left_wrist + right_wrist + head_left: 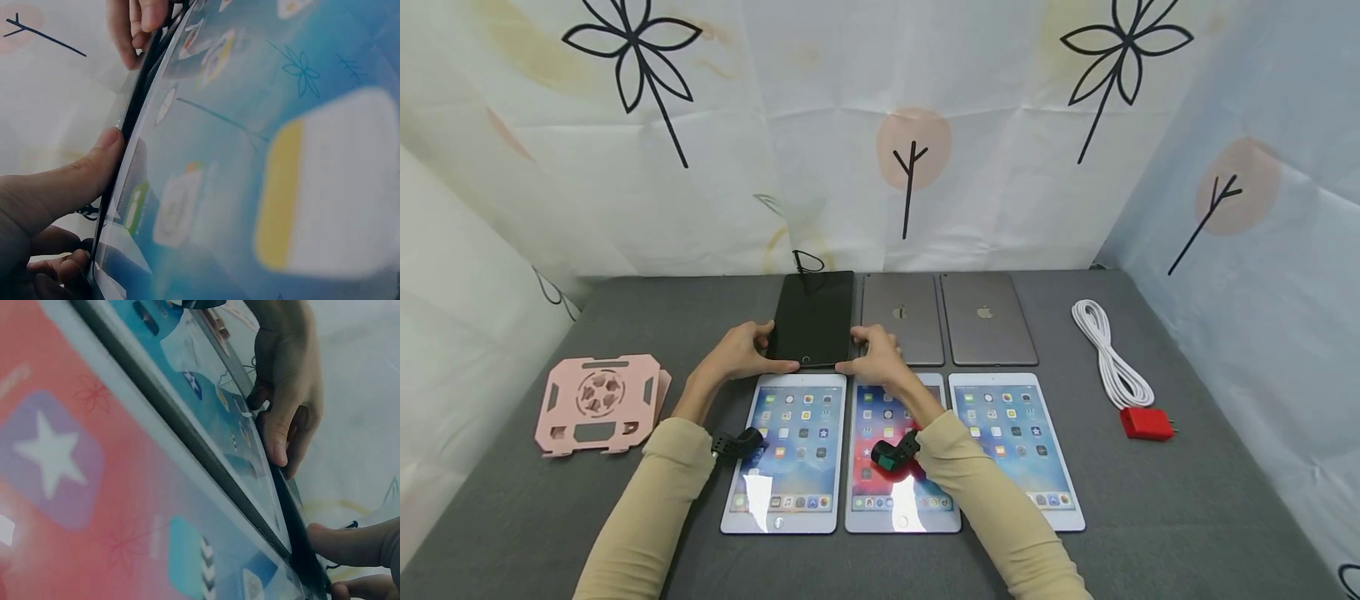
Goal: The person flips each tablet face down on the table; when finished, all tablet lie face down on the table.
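Note:
A black-screened tablet (814, 317) lies in the back row, its screen dark and its home button towards me. My left hand (735, 354) holds its left near corner, thumb along the near edge and fingers at the side. At the opposite near corner, my right hand (880, 357) grips it the same way. The left wrist view shows the left thumb (103, 153) against the dark edge. Just below my hands lie a white tablet (790, 450) and a second white tablet (901, 521), both with lit icon screens; the right forearm partly covers the second.
Two grey tablets lie face down: one grey tablet (917, 333) beside the right hand, another grey tablet (988, 321) further right. A third white tablet (1011, 442) is in front. A pink stand (598, 404) sits left; a white cable (1108, 358) and red charger (1147, 423) lie right.

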Motion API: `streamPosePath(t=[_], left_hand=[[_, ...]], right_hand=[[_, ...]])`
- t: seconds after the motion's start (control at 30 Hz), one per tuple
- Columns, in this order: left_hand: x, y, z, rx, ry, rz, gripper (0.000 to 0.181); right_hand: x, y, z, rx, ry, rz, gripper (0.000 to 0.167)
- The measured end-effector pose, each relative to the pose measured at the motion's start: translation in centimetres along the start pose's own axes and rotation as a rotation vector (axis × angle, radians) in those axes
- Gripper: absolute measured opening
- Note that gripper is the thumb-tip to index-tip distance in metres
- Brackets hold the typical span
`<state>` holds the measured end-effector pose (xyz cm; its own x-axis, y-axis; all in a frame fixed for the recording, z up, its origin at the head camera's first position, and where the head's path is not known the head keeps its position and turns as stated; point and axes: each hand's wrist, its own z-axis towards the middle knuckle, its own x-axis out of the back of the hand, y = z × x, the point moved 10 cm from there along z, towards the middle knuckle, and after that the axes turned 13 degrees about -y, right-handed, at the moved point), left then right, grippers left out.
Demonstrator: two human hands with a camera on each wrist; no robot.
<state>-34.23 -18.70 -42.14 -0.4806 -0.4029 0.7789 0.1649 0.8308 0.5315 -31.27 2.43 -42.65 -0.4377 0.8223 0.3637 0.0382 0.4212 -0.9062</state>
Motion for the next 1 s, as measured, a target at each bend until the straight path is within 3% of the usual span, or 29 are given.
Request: streamPosePath(t=[0.23,0.47,0.77,1.0], left_hand=[[0.1,-0.2,0.0,-0.001,-0.023,-0.035,0.102],[-0.1,0.2,0.1,-0.013,-0.049,-0.103,0.099],[-0.6,0.8,0.5,-0.007,-0.075,-0.099,0.1],[-1.1,1.5,1.0,-0.014,-0.093,-0.1,0.096]], right_hand=[[0.0,-1.2,-0.2,0.14,-0.008,0.132,0.07],[0.3,-1.8,-0.6,0.168,-0.011,0.194,0.071],[1.1,-1.5,-1.0,0.153,0.0,0.212,0.07],[1.7,-2.3,-1.6,0.2,-0.012,0.206,0.07]])
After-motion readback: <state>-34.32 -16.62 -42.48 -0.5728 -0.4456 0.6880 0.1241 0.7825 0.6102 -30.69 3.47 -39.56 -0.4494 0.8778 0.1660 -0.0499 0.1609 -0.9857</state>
